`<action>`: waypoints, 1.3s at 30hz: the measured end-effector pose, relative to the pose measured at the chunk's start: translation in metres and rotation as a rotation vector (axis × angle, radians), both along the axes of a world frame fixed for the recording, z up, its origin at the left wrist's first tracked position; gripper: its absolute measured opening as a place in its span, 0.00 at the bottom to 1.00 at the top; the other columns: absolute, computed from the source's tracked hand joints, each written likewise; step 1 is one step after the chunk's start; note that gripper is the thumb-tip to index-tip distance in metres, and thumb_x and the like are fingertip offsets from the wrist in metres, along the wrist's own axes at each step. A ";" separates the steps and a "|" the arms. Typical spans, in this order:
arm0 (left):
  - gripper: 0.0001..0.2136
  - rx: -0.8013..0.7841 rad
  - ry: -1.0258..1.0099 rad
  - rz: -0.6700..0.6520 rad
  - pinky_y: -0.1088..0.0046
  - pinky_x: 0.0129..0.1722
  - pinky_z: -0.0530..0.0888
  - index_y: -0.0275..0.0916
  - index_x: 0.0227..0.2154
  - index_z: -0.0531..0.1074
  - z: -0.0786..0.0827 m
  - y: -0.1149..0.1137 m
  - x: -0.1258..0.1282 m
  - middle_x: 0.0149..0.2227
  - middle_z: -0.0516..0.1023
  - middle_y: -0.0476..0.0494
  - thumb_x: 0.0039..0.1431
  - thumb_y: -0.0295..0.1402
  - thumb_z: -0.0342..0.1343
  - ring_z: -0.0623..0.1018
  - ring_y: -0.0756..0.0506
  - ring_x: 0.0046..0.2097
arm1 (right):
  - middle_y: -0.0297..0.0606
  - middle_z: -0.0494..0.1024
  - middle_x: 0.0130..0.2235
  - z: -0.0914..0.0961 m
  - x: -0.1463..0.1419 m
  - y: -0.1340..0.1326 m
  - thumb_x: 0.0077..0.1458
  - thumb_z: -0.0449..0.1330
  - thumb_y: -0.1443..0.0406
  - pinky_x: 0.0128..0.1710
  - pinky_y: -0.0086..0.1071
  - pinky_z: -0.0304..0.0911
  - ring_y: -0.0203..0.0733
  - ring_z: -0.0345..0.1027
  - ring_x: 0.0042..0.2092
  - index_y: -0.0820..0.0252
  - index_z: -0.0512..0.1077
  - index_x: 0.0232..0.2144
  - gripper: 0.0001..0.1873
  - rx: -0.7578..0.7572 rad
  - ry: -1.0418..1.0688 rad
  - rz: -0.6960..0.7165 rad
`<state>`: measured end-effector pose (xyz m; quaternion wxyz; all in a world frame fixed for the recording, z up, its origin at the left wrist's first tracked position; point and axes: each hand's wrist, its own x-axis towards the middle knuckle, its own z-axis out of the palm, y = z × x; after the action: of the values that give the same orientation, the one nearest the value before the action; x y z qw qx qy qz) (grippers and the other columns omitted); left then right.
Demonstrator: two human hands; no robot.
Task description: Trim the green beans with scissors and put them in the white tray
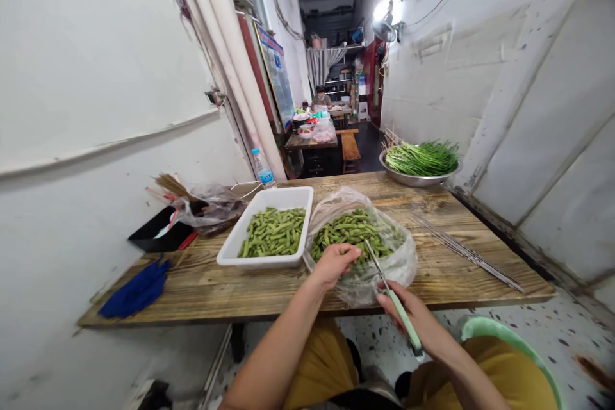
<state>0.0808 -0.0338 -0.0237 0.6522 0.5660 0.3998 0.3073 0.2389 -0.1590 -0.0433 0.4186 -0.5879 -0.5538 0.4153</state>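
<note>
My right hand (pixel 408 311) grips a pair of kitchen scissors (pixel 401 314) with pale green handles, blades pointing forward over the bag. Close to the blade tips, my left hand (pixel 335 264) is closed in a pinch, with a bit of green edamame pod showing at its fingers. Beneath both lies an opened clear plastic bag (pixel 406 262) holding a heap of edamame pods (pixel 353 229). To its left stands a white plastic tub (pixel 266 261) with more edamame pods (pixel 273 230) spread inside.
A metal bowl (pixel 418 179) of green stalks on skewers sits at the back right, near loose metal skewers (pixel 468 251). Leftward are a water bottle (pixel 263 170), black box (pixel 161 230) and blue cloth (pixel 134 288). A green bucket (pixel 519 339) stands below right. A person (pixel 321 99) sits far back.
</note>
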 end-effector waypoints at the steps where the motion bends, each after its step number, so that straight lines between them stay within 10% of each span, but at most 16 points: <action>1: 0.19 0.019 0.018 -0.007 0.79 0.20 0.52 0.32 0.26 0.74 0.001 -0.001 -0.001 0.17 0.61 0.55 0.43 0.47 0.59 0.54 0.57 0.19 | 0.33 0.72 0.27 0.003 0.000 0.002 0.51 0.56 0.50 0.30 0.28 0.63 0.38 0.66 0.29 0.61 0.70 0.40 0.22 0.019 -0.026 0.023; 8: 0.12 0.388 0.184 -0.038 0.76 0.31 0.62 0.33 0.23 0.74 0.008 -0.006 -0.007 0.22 0.71 0.50 0.48 0.39 0.55 0.67 0.52 0.27 | 0.34 0.75 0.34 0.018 0.000 0.011 0.51 0.57 0.53 0.38 0.28 0.62 0.42 0.67 0.37 0.60 0.71 0.39 0.19 0.047 -0.115 0.122; 14: 0.10 0.366 0.207 0.245 0.76 0.32 0.64 0.33 0.30 0.74 -0.010 0.013 -0.025 0.26 0.73 0.48 0.48 0.34 0.54 0.69 0.51 0.29 | 0.26 0.63 0.20 0.004 0.005 0.008 0.51 0.54 0.48 0.17 0.24 0.54 0.32 0.56 0.19 0.61 0.66 0.45 0.27 -0.097 0.039 -0.041; 21: 0.12 0.422 0.308 0.387 0.78 0.24 0.59 0.35 0.36 0.73 -0.026 0.025 -0.039 0.17 0.62 0.55 0.50 0.34 0.54 0.63 0.53 0.21 | 0.26 0.61 0.20 -0.009 0.010 -0.009 0.49 0.55 0.47 0.16 0.24 0.51 0.30 0.52 0.18 0.61 0.62 0.49 0.31 -0.232 0.122 -0.052; 30: 0.15 0.698 0.885 0.245 0.68 0.41 0.65 0.38 0.38 0.72 -0.024 0.005 -0.013 0.35 0.76 0.40 0.48 0.39 0.59 0.73 0.41 0.39 | 0.33 0.71 0.21 -0.007 0.017 -0.004 0.47 0.56 0.45 0.21 0.27 0.60 0.38 0.64 0.23 0.61 0.69 0.47 0.32 -0.174 -0.114 -0.056; 39: 0.11 0.553 0.784 0.207 0.72 0.37 0.67 0.39 0.37 0.74 -0.019 0.023 -0.009 0.33 0.78 0.44 0.51 0.30 0.51 0.75 0.45 0.35 | 0.41 0.78 0.37 -0.003 0.018 0.016 0.48 0.58 0.49 0.41 0.32 0.65 0.46 0.71 0.40 0.62 0.70 0.45 0.28 -0.149 -0.244 0.030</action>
<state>0.0718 -0.0104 -0.0423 0.2438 0.7485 0.5727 0.2288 0.2566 -0.1433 -0.0462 0.2970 -0.6551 -0.5769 0.3872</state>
